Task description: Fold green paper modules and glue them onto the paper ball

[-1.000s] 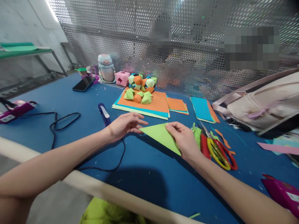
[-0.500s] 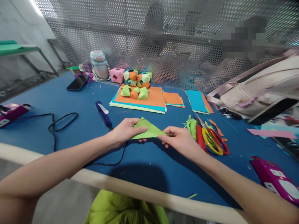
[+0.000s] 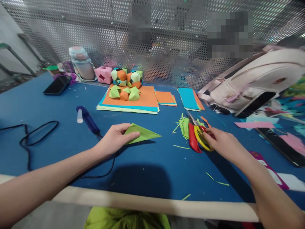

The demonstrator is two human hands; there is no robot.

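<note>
My left hand [image 3: 116, 136] pinches a folded green paper triangle [image 3: 143, 133] just above the blue table, thumb on top. The triangle's sharp tip points right. Over on the right, my right hand [image 3: 216, 138] has its fingers curled on the handles of the scissors [image 3: 199, 137], which have red and yellow grips. Part of the right-hand loop is hidden by those fingers. The blades lie on the table and point away to the upper left, beside a heap of green paper strips [image 3: 184, 126].
Folded paper pieces [image 3: 134, 94] sit on stacked coloured sheets [image 3: 128, 106]. Smaller paper stacks [image 3: 186, 98] lie to the right, near a pale backpack [image 3: 238, 86]. A blue glue gun [image 3: 88, 121] with its cord is at left. Behind stand a bottle [image 3: 82, 65] and a perforated metal screen [image 3: 171, 47].
My right hand has let go of the green triangle, moved right and closed on the scissors' handles. My left hand still holds the paper. The view has shifted right.
</note>
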